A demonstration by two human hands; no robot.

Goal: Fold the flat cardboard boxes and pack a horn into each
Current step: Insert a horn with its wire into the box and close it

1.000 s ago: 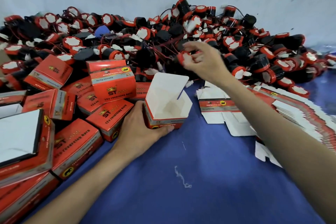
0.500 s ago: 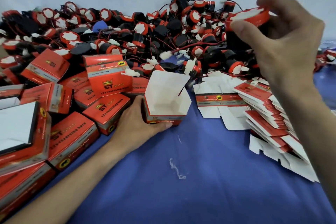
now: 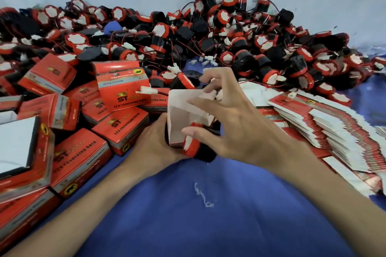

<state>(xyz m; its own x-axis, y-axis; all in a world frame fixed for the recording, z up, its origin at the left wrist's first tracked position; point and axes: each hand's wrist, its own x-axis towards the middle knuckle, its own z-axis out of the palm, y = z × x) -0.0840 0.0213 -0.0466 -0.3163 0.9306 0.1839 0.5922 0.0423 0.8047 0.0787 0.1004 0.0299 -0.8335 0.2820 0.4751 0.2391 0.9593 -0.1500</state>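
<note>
Red packed boxes [image 3: 123,98] beside open box [image 3: 183,119]

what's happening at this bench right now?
A person is boxing horns. The left hand steadies an open red-and-white cardboard box on the blue cloth. The right hand holds a black horn with a red rim at the box's mouth, not yet inside. Finished red boxes sit left, flat cartons right.

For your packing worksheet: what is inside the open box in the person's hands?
A bare white interior shows in the open box. A horn sits at its mouth under the right hand, which hides the rest.
</note>
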